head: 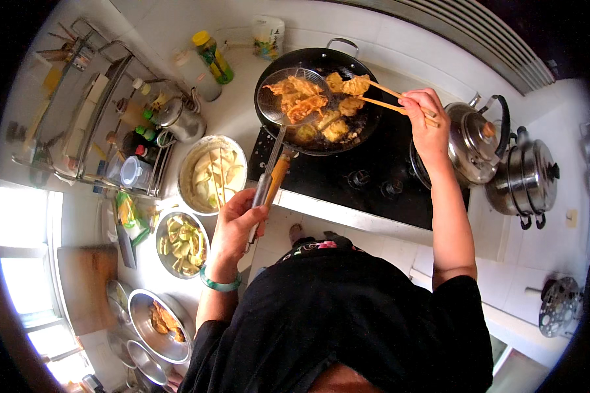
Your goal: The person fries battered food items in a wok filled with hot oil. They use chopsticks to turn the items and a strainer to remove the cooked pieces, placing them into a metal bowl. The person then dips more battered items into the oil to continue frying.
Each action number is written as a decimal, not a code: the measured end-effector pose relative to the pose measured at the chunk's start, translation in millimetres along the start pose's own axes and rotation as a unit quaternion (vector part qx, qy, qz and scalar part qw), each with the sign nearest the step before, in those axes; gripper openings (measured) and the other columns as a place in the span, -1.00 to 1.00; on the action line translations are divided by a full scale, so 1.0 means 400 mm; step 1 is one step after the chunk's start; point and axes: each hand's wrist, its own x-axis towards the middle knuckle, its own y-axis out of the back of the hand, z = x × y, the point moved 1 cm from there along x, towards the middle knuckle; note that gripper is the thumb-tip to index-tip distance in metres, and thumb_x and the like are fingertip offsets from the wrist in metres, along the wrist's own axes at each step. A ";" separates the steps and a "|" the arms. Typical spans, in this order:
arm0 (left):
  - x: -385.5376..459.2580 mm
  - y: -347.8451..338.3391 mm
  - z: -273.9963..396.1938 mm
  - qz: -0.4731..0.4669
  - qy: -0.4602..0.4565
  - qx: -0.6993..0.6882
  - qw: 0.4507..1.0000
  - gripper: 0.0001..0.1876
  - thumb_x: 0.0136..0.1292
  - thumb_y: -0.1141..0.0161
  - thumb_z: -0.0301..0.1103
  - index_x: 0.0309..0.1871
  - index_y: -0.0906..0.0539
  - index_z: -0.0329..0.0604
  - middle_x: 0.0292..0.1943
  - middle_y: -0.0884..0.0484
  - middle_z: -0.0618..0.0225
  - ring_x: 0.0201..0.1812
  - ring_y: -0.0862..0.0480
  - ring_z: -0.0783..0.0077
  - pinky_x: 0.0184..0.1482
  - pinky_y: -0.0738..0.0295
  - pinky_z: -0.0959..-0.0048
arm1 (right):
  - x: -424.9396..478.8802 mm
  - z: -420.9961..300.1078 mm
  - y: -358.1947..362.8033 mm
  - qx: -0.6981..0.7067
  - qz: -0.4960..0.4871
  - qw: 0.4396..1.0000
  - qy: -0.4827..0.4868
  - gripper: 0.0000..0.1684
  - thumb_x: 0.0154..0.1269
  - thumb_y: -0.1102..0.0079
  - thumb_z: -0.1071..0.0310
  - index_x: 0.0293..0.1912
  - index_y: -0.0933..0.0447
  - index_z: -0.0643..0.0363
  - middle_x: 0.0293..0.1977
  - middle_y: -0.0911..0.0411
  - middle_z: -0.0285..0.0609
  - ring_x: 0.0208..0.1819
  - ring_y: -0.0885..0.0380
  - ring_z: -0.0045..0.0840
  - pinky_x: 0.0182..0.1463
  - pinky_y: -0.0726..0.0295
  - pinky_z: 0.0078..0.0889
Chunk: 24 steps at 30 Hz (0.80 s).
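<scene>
My left hand [241, 218] grips the metal handle of a wire mesh skimmer [270, 115], whose basket sits over the left part of a black wok [368, 128]. Golden fried pieces [300, 98] lie in the skimmer. With my right hand [427, 123] I hold wooden chopsticks [386, 89]; their tips are at a battered piece [356, 85] near the wok's far right side. More battered pieces [335, 129] lie in the oil. Left of the wok, a bowl of batter [204, 182] holds pale slices and another pair of chopsticks.
A bowl of green-yellow pieces [183, 244] and a steel bowl with fried pieces [177, 314] stand at the left. A kettle [472, 142] and a steel pot [523, 177] are at the right. Bottles [214, 56] and a rack [83, 167] border the left counter.
</scene>
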 end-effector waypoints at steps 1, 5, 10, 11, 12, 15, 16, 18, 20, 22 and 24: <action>0.000 -0.006 0.000 0.003 0.005 0.004 1.000 -0.64 0.11 -0.18 -0.50 0.00 -0.46 -0.42 -0.45 -0.53 0.33 -0.56 -0.47 0.58 -0.59 -0.34 0.62 | 0.001 -0.006 0.004 0.000 0.006 1.000 0.003 -0.86 0.23 -0.17 0.36 -0.31 -0.49 0.24 -0.39 -0.46 -0.23 -0.39 -0.47 -0.55 -0.28 -0.45 -0.57; 0.009 -0.021 -0.013 -0.005 0.013 0.031 0.999 -0.63 0.12 -0.18 -0.49 0.00 -0.45 -0.44 -0.44 -0.50 0.35 -0.55 -0.46 0.57 -0.56 -0.37 0.61 | 0.020 -0.066 0.021 0.031 0.019 0.998 0.045 -0.88 0.22 -0.17 0.37 -0.31 -0.50 0.23 -0.36 -0.49 -0.22 -0.37 -0.50 -0.55 -0.28 -0.48 -0.56; 0.021 -0.054 -0.019 -0.016 0.031 0.040 0.999 -0.68 0.13 -0.17 -0.48 -0.05 -0.46 -0.41 -0.48 -0.47 0.38 -0.57 -0.44 0.59 -0.54 -0.34 0.62 | 0.004 -0.135 -0.031 0.066 -0.030 0.995 0.071 -0.89 0.19 -0.19 0.39 -0.33 -0.48 0.22 -0.36 -0.49 -0.20 -0.35 -0.53 -0.50 -0.27 -0.54 -0.50; 0.022 -0.057 -0.021 -0.022 0.030 0.047 0.998 -0.67 0.13 -0.17 -0.47 -0.04 -0.46 -0.41 -0.48 -0.47 0.38 -0.57 -0.44 0.59 -0.54 -0.33 0.62 | -0.003 -0.137 -0.048 0.060 -0.044 0.993 0.091 -0.89 0.18 -0.19 0.39 -0.34 -0.48 0.22 -0.36 -0.48 -0.20 -0.34 -0.53 -0.48 -0.26 -0.54 -0.50; 0.023 -0.059 -0.022 -0.028 0.030 0.053 0.998 -0.67 0.13 -0.17 -0.47 -0.04 -0.46 -0.40 -0.48 -0.47 0.39 -0.57 -0.43 0.59 -0.54 -0.33 0.62 | -0.013 -0.146 -0.061 0.061 -0.071 0.993 0.072 -0.88 0.17 -0.20 0.38 -0.33 -0.47 0.20 -0.36 -0.47 -0.20 -0.32 -0.52 -0.43 -0.25 -0.53 -0.47; 0.025 -0.070 -0.022 -0.037 0.031 0.051 0.998 -0.67 0.12 -0.17 -0.47 -0.04 -0.47 -0.40 -0.49 -0.47 0.38 -0.58 -0.43 0.59 -0.55 -0.32 0.63 | -0.030 -0.138 -0.091 0.072 -0.119 0.985 0.104 -0.85 0.16 -0.21 0.36 -0.31 -0.46 0.19 -0.32 -0.45 -0.19 -0.28 -0.52 -0.40 -0.23 -0.53 -0.43; 0.024 -0.071 -0.021 -0.038 0.032 0.047 0.998 -0.66 0.12 -0.17 -0.47 -0.03 -0.47 -0.41 -0.49 -0.47 0.38 -0.58 -0.43 0.59 -0.55 -0.31 0.63 | -0.035 -0.132 -0.093 0.079 -0.128 0.983 0.107 -0.86 0.15 -0.22 0.40 -0.31 -0.45 0.19 -0.29 -0.45 -0.19 -0.26 -0.52 -0.40 -0.23 -0.53 -0.42; 0.022 -0.069 -0.021 -0.037 0.030 0.043 0.998 -0.66 0.12 -0.16 -0.48 -0.03 -0.47 -0.41 -0.49 -0.48 0.38 -0.58 -0.43 0.59 -0.55 -0.31 0.63 | -0.031 -0.141 -0.076 0.084 -0.122 0.984 0.103 -0.86 0.14 -0.22 0.43 -0.32 -0.45 0.20 -0.29 -0.46 -0.18 -0.26 -0.52 -0.40 -0.22 -0.53 -0.42; 0.017 -0.066 -0.017 -0.028 0.027 0.042 0.998 -0.66 0.13 -0.16 -0.48 -0.02 -0.47 -0.42 -0.49 -0.48 0.38 -0.58 -0.43 0.59 -0.55 -0.31 0.63 | -0.027 -0.154 -0.048 0.116 -0.118 0.984 0.063 -0.87 0.12 -0.22 0.50 -0.32 -0.45 0.21 -0.29 -0.47 -0.17 -0.25 -0.53 -0.40 -0.22 -0.53 -0.44; 0.008 -0.067 -0.004 -0.018 0.024 0.043 0.999 -0.67 0.13 -0.15 -0.49 -0.02 -0.47 -0.42 -0.49 -0.49 0.38 -0.59 -0.43 0.59 -0.55 -0.31 0.63 | -0.022 -0.152 0.000 0.103 -0.092 0.989 0.059 -0.93 0.20 -0.14 0.48 -0.31 -0.46 0.26 -0.27 -0.48 -0.16 -0.26 -0.53 -0.46 -0.20 -0.54 -0.49; 0.005 -0.059 0.006 -0.009 0.016 0.041 0.999 -0.67 0.13 -0.15 -0.49 -0.02 -0.47 -0.41 -0.49 -0.49 0.38 -0.59 -0.44 0.59 -0.56 -0.31 0.63 | -0.027 -0.143 0.039 0.146 -0.039 0.988 0.044 -0.91 0.28 -0.07 0.44 -0.30 -0.46 0.28 -0.25 -0.49 -0.14 -0.23 -0.53 -0.49 -0.15 -0.55 -0.49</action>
